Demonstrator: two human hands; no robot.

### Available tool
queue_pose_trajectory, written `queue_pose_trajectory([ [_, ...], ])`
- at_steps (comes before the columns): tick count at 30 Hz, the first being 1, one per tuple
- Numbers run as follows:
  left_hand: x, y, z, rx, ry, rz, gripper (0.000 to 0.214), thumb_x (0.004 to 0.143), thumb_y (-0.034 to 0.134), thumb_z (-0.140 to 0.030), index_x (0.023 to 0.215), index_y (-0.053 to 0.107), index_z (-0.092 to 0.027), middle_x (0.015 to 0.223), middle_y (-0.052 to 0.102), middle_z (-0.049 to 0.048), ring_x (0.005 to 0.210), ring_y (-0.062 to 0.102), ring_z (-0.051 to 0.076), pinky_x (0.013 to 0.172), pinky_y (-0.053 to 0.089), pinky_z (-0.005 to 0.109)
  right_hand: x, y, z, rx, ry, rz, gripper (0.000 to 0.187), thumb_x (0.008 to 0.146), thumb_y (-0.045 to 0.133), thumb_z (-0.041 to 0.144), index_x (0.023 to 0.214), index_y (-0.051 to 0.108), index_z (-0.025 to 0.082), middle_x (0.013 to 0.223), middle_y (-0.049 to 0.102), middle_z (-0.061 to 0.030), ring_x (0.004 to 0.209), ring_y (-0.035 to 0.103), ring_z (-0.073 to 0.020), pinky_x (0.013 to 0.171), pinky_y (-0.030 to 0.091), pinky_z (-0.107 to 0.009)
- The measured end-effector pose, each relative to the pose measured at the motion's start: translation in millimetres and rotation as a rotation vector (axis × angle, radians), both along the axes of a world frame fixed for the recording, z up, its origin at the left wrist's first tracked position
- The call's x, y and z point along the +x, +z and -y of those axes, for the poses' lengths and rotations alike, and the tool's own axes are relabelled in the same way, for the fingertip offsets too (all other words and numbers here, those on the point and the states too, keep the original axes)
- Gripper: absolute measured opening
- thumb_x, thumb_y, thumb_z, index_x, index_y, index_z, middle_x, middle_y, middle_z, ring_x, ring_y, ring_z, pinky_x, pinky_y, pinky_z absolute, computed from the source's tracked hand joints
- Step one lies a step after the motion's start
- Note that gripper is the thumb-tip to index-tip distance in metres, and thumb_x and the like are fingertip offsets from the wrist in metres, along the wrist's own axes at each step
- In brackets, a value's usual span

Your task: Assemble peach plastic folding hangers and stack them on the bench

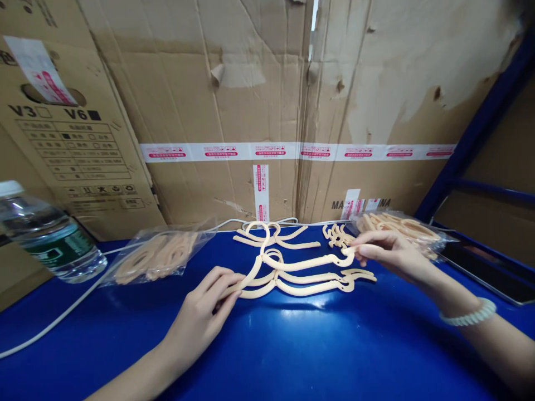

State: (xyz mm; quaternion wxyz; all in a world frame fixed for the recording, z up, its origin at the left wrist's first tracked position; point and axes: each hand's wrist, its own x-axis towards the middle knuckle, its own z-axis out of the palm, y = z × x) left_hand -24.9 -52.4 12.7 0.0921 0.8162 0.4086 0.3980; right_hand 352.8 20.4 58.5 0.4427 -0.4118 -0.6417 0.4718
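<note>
My left hand (pixel 204 306) is closed on the left end of a long beige curved strip piece (pixel 301 265) with a loop in its middle. At the piece's right end, my right hand (pixel 388 253) pinches a small beige hook-shaped part (pixel 345 258), which touches the strip. Just below, similar looped strips (pixel 309 289) lie on the blue table with small hooked parts (pixel 355 274) at their right ends. Behind the held piece are more looped strips (pixel 292 245). A small pile of loose hook-shaped parts (pixel 334 235) sits beside my right fingertips. My fingers partly hide both gripped ends.
Clear plastic bags of beige parts lie at left (pixel 154 256) and right (pixel 397 227). A water bottle (pixel 54 239) stands at the left, near a white cable (pixel 54 328). A dark flat device (pixel 493 273) lies at the right. Cardboard (pixel 229 100) walls the table's back.
</note>
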Motion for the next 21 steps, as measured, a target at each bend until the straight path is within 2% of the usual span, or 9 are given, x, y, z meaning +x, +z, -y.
queue_pose_trajectory([
  [3,-5.2,3.0,-2.0,0.049,-0.034,-0.096,0.025,0.099,0.046,-0.013,0.118,0.059,-0.024,0.102,0.058,0.0047,0.089,0.063,0.017,0.078,0.055,0.028,11.1,7.1,-0.7,0.084,0.142,0.376,0.033,0.073,0.079,0.049,0.083,0.077,0.018,0.085,0.074,-0.0089,0.075,0.066,-0.0226,0.069,0.053,-0.034],
  [6,-9.1,5.3,-3.5,0.037,-0.095,-0.218,0.024,0.099,0.046,-0.012,0.118,0.057,-0.022,0.103,0.061,0.0060,0.091,0.060,0.019,0.080,0.051,0.032,18.0,10.4,-2.0,0.163,0.275,0.610,0.035,0.082,0.071,0.051,0.085,0.074,0.016,0.083,0.071,-0.0082,0.078,0.065,-0.0227,0.072,0.051,-0.034],
  [10,-10.2,6.4,-3.3,0.064,-0.112,-0.385,0.011,0.099,0.047,-0.014,0.095,0.056,-0.020,0.089,0.063,0.0037,0.082,0.056,0.021,0.076,0.043,0.036,21.3,10.4,-3.8,0.233,0.311,0.821,0.029,0.083,0.070,0.048,0.079,0.073,0.019,0.083,0.066,-0.0066,0.080,0.062,-0.0229,0.076,0.048,-0.035],
  [14,-10.8,3.9,-4.0,0.111,-0.145,-0.502,0.021,0.100,0.040,-0.013,0.084,0.051,-0.019,0.081,0.060,0.0017,0.076,0.054,0.020,0.074,0.039,0.036,20.0,3.9,-4.9,0.230,0.340,0.942,0.020,0.081,0.071,0.040,0.075,0.071,0.021,0.081,0.066,-0.0049,0.078,0.063,-0.0230,0.073,0.047,-0.034],
  [21,-14.5,2.3,-8.6,0.216,-0.139,-0.511,0.025,0.100,0.038,-0.010,0.091,0.059,-0.019,0.089,0.066,0.0028,0.081,0.060,0.020,0.072,0.044,0.033,18.9,-11.9,-11.5,0.266,0.300,0.972,0.015,0.079,0.069,0.031,0.070,0.069,0.019,0.074,0.068,-0.0041,0.070,0.063,-0.0208,0.066,0.046,-0.030],
])
